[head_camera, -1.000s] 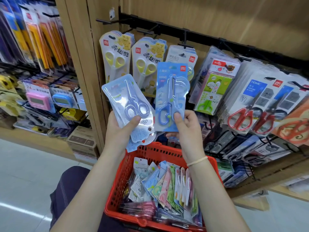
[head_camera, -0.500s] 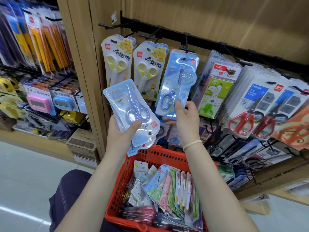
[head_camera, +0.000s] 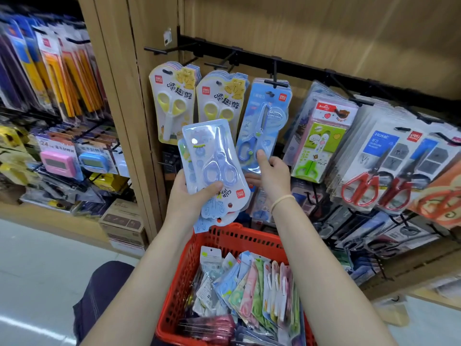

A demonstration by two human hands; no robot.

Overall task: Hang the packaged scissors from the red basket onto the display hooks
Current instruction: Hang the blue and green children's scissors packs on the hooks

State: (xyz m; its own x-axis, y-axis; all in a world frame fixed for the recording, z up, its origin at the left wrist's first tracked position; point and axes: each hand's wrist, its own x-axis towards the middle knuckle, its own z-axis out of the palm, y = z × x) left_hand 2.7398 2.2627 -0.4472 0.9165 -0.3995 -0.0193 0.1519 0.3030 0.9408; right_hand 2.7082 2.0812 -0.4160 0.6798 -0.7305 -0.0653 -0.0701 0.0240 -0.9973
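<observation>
My left hand [head_camera: 189, 198] grips a small stack of clear-fronted packs of pale purple scissors [head_camera: 214, 163], held upside down in front of the shelf. A blue pack of blue scissors [head_camera: 262, 126] hangs on a black display hook [head_camera: 274, 82], third along the rail. My right hand [head_camera: 272, 174] holds that pack's bottom edge, thumb on its front. The red basket [head_camera: 232, 238] sits below my arms, full of several packaged scissors standing on edge.
Two hooks of yellow scissors packs [head_camera: 174, 101] hang left of the blue pack. To the right hang green scissors [head_camera: 321, 143] and red-handled scissors [head_camera: 366, 181]. A wooden post [head_camera: 129, 121] separates a left bay with pencils and timers.
My right hand lifted the blue pack from in front of the shelf up onto the third hook. My left hand shifted its stack right and turned it more upright.
</observation>
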